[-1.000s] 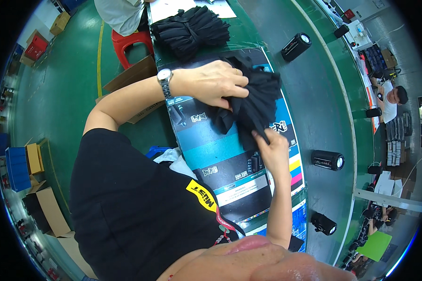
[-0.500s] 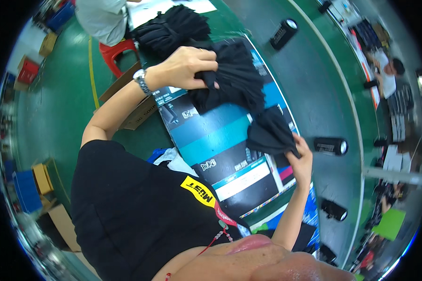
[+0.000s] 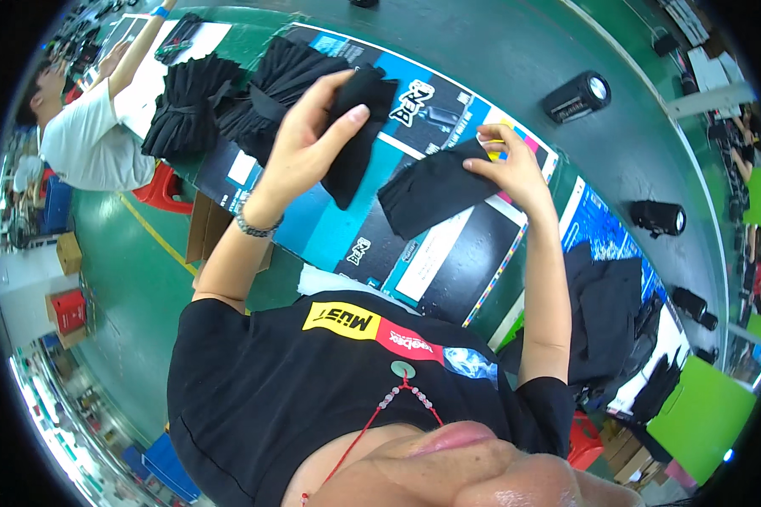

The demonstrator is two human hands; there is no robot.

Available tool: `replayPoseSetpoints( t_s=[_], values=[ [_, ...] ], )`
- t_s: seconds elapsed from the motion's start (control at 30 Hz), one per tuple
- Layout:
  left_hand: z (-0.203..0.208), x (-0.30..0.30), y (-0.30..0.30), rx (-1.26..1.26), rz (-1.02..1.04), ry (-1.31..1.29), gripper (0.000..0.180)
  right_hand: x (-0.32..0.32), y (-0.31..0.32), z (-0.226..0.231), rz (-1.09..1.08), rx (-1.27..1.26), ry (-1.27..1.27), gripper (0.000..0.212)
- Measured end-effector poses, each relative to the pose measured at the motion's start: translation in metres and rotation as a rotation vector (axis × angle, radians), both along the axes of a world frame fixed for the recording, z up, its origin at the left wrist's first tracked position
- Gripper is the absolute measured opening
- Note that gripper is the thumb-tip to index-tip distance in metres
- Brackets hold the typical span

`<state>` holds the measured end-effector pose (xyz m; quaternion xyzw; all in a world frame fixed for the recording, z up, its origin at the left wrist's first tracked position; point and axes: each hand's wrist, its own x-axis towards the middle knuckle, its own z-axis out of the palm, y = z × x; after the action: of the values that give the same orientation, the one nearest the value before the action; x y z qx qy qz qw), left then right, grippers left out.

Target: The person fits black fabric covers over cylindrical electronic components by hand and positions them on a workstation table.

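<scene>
My left hand [image 3: 311,139], with a watch on its wrist, grips a dark folded black cloth piece [image 3: 355,165] between thumb and fingers. It is held up over the printed table sheet [image 3: 325,228]. To its right, my right hand [image 3: 511,173] pinches the far right end of a flat, roughly rectangular black cloth piece [image 3: 431,190]. That piece slants down to the left across the sheet. Beyond my left hand lies a fanned bundle of black cloth pieces [image 3: 292,72]. A second gathered bundle [image 3: 186,106] sits beside it at the left.
A person in a white shirt [image 3: 93,139] is at the table's far left, by a red stool [image 3: 165,190]. An open cardboard box [image 3: 207,228] stands under the table's left edge. More black cloth [image 3: 604,313] lies to my right. Black cylindrical speakers [image 3: 577,97] stand beyond the table.
My view has turned. My left hand has come away from the bundle and now holds up a cloth piece. The cloth in my right hand now stretches out flatter.
</scene>
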<state>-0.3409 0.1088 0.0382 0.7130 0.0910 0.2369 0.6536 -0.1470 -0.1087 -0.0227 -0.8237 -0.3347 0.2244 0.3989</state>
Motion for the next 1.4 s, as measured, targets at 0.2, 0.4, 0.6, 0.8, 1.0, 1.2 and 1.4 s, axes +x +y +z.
replayPoseSetpoints(
  t_s=[0.2,0.4,0.6,0.8,1.0,1.2,1.4],
  values=[
    [-0.036,0.040,-0.046,-0.501,-0.248,0.146,0.030,-0.025,-0.014,-0.040,-0.255,0.341,0.213,0.043],
    [-0.069,0.061,-0.061,-0.622,-0.313,0.354,0.028,-0.031,-0.025,-0.029,-0.271,0.441,0.267,0.021],
    [-0.068,0.071,-0.063,-0.624,-0.368,0.187,0.030,-0.051,-0.001,-0.043,-0.359,0.448,0.181,0.021],
    [-0.048,0.065,-0.061,-0.722,-0.397,0.045,0.044,-0.058,0.001,-0.045,-0.186,0.346,-0.360,0.016],
    [-0.036,0.056,-0.037,-0.686,-0.437,-0.144,0.054,-0.030,-0.009,-0.013,-0.324,0.792,0.861,0.035],
    [-0.036,0.056,-0.027,-0.789,-0.411,-0.211,0.052,-0.003,-0.030,0.011,-0.433,0.819,0.783,0.022],
    [-0.035,0.051,-0.022,-0.916,-0.414,-0.212,0.051,-0.002,-0.012,0.017,-0.185,0.357,0.587,0.029]
  ],
)
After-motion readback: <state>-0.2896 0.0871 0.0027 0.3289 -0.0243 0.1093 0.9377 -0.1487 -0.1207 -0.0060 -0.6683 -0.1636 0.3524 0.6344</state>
